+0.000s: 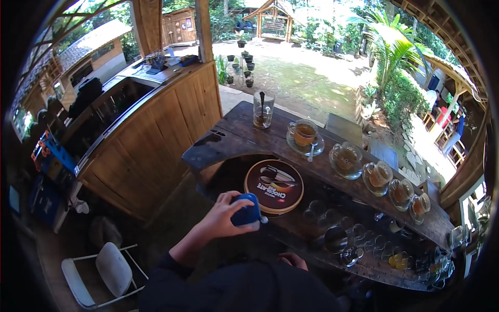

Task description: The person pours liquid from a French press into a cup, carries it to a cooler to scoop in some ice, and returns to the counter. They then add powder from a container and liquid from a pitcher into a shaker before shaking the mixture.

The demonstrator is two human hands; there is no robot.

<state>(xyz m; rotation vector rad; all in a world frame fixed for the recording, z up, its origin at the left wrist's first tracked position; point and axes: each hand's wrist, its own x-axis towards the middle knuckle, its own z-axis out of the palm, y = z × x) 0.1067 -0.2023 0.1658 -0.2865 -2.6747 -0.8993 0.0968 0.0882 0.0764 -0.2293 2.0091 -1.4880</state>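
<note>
My left hand (pixel 223 217) is wrapped round a blue container (pixel 246 209), held just in front of a round brown tin (pixel 274 186) with "CHOCOLATE" on its lid. The tin rests on the lower level of a dark wooden table (pixel 234 125). Low in the view, close to my body, my right hand (pixel 293 259) shows only in part; its fingers are mostly hidden. On the raised ledge stand a tall glass (pixel 263 112) with a dark spoon in it, a glass cup of tea (pixel 303 133) on a saucer with a spoon, and several more cups of brown drink.
Many empty glasses (pixel 358 231) crowd the lower level at the right. A wooden counter (pixel 150 140) stands at the left, with a white folding chair (pixel 114 269) at the lower left. People (pixel 457 127) are far off at the right.
</note>
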